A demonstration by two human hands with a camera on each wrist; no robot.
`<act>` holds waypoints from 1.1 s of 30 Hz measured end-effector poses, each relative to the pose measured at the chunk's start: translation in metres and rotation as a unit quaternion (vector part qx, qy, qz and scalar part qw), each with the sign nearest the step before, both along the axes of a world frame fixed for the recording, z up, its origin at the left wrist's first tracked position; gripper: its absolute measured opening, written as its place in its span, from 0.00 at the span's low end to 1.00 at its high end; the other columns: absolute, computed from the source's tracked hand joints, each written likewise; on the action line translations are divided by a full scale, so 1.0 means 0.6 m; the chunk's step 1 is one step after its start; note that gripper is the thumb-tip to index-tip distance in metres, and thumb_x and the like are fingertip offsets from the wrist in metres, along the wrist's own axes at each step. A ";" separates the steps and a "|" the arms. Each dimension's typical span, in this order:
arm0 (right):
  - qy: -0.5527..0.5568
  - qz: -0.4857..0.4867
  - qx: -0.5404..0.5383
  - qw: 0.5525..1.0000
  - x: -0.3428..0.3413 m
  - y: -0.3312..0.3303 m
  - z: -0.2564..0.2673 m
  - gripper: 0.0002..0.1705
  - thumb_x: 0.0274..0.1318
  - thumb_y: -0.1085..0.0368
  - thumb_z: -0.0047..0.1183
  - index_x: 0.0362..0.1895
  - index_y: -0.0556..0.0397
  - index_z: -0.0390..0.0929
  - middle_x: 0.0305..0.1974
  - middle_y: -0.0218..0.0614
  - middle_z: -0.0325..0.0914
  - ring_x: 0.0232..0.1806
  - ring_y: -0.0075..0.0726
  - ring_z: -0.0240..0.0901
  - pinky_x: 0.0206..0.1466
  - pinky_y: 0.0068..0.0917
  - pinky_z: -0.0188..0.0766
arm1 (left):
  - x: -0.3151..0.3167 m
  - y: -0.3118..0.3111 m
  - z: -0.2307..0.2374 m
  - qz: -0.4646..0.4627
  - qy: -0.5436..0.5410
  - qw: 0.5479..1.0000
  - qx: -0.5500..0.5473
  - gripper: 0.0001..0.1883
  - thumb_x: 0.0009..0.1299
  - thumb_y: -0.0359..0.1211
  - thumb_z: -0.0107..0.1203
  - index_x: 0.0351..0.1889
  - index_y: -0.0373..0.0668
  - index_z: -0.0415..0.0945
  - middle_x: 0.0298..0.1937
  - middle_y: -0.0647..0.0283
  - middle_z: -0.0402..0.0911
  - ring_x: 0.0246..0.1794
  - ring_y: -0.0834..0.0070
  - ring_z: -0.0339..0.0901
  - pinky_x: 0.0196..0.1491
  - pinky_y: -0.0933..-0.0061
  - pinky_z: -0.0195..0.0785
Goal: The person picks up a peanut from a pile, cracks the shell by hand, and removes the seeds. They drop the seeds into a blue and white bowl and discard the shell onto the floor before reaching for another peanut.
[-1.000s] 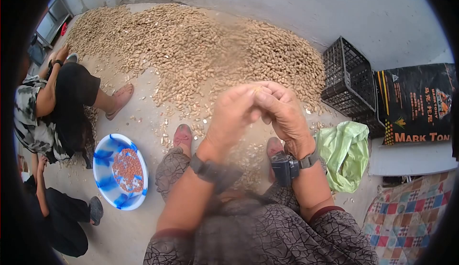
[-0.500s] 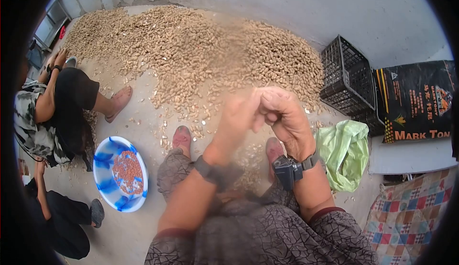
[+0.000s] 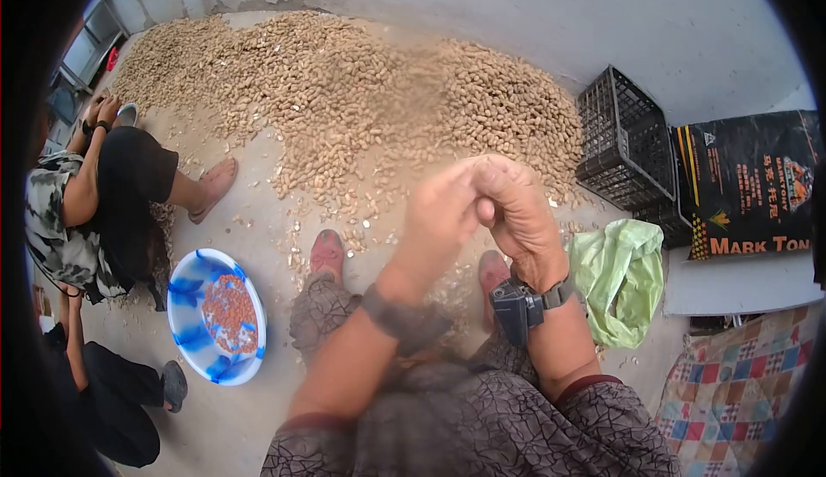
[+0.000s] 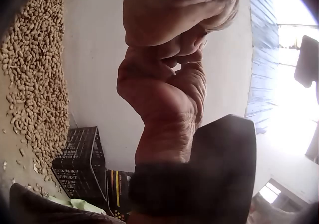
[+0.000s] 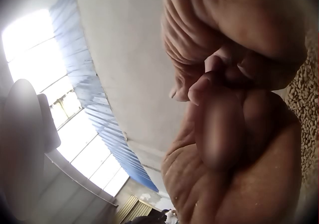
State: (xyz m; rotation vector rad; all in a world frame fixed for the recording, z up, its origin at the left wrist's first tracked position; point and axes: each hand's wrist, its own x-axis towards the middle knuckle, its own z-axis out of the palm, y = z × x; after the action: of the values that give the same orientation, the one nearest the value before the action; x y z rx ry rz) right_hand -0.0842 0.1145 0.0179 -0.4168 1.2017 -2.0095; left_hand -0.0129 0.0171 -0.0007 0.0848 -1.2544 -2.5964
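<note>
In the head view my left hand (image 3: 439,223) and right hand (image 3: 520,215) meet fingertip to fingertip above the floor, between my knees. Their fingers are curled and pinch together on something small, most likely a peanut, almost wholly hidden by the fingers. The left hand is blurred. Both wrist views show the fingers and thumbs closely bunched. Beyond the hands a broad heap of unshelled peanuts (image 3: 318,90) spreads along the wall. Loose shells (image 3: 447,305) lie on the floor below them.
At left stands a blue-and-white basin (image 3: 185,305) with reddish peanut kernels (image 3: 231,313). Two people sit beyond it. To the right are a green plastic bag (image 3: 615,283), a black crate (image 3: 624,133), a black printed sack (image 3: 748,184) and a patchwork cloth (image 3: 740,382).
The left hand has shifted right, overlapping the right hand more. The pale speck at the fingertips one second ago is out of sight. The right hand has turned slightly.
</note>
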 end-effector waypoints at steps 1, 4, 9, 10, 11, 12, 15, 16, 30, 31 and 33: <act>-0.001 -0.002 0.001 1.000 0.001 0.000 0.001 0.13 0.55 0.63 0.53 0.34 0.63 0.75 0.22 0.30 0.70 0.21 0.23 0.68 0.21 0.19 0.70 | 0.001 0.000 0.000 -0.002 -0.001 1.000 0.001 0.14 0.72 0.32 0.41 0.47 0.32 0.72 0.26 0.68 0.73 0.15 0.91 0.57 0.20 0.90 0.49; 0.048 0.021 0.017 0.998 0.001 0.002 0.001 0.12 0.54 0.65 0.54 0.33 0.64 0.75 0.22 0.32 0.71 0.19 0.24 0.68 0.21 0.19 0.69 | 0.002 0.000 0.003 0.024 -0.015 1.000 0.000 0.15 0.71 0.32 0.42 0.48 0.31 0.72 0.25 0.67 0.73 0.14 0.91 0.56 0.19 0.89 0.48; 0.027 0.029 0.011 0.999 0.003 0.005 0.005 0.11 0.53 0.65 0.55 0.32 0.63 0.76 0.24 0.33 0.73 0.20 0.20 0.67 0.22 0.15 0.65 | 0.006 -0.001 -0.014 0.105 -0.014 0.964 -0.245 0.19 0.74 0.41 0.39 0.40 0.33 0.73 0.24 0.68 0.73 0.14 0.90 0.58 0.17 0.88 0.48; 0.026 0.028 0.012 0.999 0.005 0.006 0.004 0.11 0.53 0.65 0.55 0.32 0.63 0.76 0.24 0.33 0.73 0.20 0.20 0.67 0.22 0.15 0.65 | 0.008 0.001 -0.018 0.103 -0.015 0.964 -0.244 0.19 0.74 0.41 0.39 0.40 0.33 0.73 0.24 0.68 0.73 0.14 0.90 0.58 0.17 0.88 0.48; 0.028 0.009 0.027 0.999 0.006 0.006 0.003 0.11 0.53 0.65 0.55 0.31 0.63 0.76 0.24 0.33 0.74 0.20 0.20 0.66 0.22 0.15 0.64 | 0.009 0.003 -0.015 0.071 -0.031 0.981 -0.178 0.20 0.74 0.42 0.38 0.38 0.34 0.73 0.23 0.68 0.73 0.15 0.88 0.59 0.17 0.87 0.49; 0.032 -0.009 0.041 0.999 0.007 0.006 0.002 0.11 0.53 0.64 0.55 0.31 0.62 0.76 0.23 0.33 0.74 0.19 0.20 0.66 0.21 0.15 0.62 | 0.010 0.005 -0.013 0.039 -0.046 0.992 -0.111 0.21 0.75 0.43 0.36 0.36 0.34 0.72 0.23 0.68 0.73 0.15 0.87 0.61 0.18 0.87 0.49; 0.043 -0.023 0.057 0.997 0.012 0.004 0.009 0.11 0.53 0.64 0.55 0.29 0.61 0.76 0.22 0.33 0.74 0.20 0.20 0.67 0.21 0.14 0.61 | 0.005 0.011 -0.011 0.067 -0.033 0.992 -0.097 0.22 0.76 0.43 0.34 0.36 0.34 0.72 0.22 0.68 0.73 0.16 0.85 0.63 0.18 0.86 0.50; 0.043 -0.024 0.058 0.997 0.012 0.004 0.008 0.11 0.53 0.64 0.55 0.29 0.61 0.76 0.22 0.33 0.74 0.20 0.20 0.67 0.21 0.14 0.61 | 0.000 0.011 -0.018 0.067 -0.033 0.993 -0.097 0.22 0.76 0.43 0.34 0.36 0.34 0.72 0.22 0.68 0.73 0.16 0.85 0.63 0.18 0.86 0.50; 0.168 -0.100 0.122 0.973 0.010 -0.003 0.017 0.12 0.52 0.62 0.56 0.32 0.60 0.78 0.22 0.31 0.76 0.23 0.14 0.66 0.21 0.11 0.54 | -0.004 -0.007 -0.002 0.090 -0.009 0.995 -0.052 0.11 0.74 0.31 0.38 0.43 0.37 0.72 0.22 0.72 0.67 0.20 0.89 0.59 0.22 0.86 0.53; 0.169 -0.098 0.122 0.973 0.007 -0.001 0.018 0.12 0.52 0.62 0.56 0.32 0.60 0.78 0.22 0.31 0.76 0.23 0.14 0.66 0.21 0.11 0.54 | -0.004 -0.003 0.000 0.093 -0.009 0.994 -0.052 0.11 0.74 0.31 0.38 0.43 0.37 0.72 0.22 0.72 0.67 0.20 0.89 0.59 0.22 0.86 0.53; 0.153 -0.070 0.148 0.975 0.003 0.003 0.018 0.12 0.53 0.62 0.55 0.33 0.60 0.78 0.22 0.32 0.77 0.22 0.17 0.69 0.20 0.12 0.55 | -0.003 0.004 0.002 0.109 -0.009 0.988 -0.112 0.14 0.75 0.34 0.38 0.48 0.37 0.71 0.24 0.75 0.67 0.22 0.92 0.57 0.23 0.89 0.51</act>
State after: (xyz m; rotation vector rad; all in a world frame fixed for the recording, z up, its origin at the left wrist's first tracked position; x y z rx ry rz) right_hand -0.0827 0.1163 0.0286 -0.5158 1.7369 -1.8836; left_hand -0.0149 0.0198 0.0004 0.1910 -1.4455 -2.2626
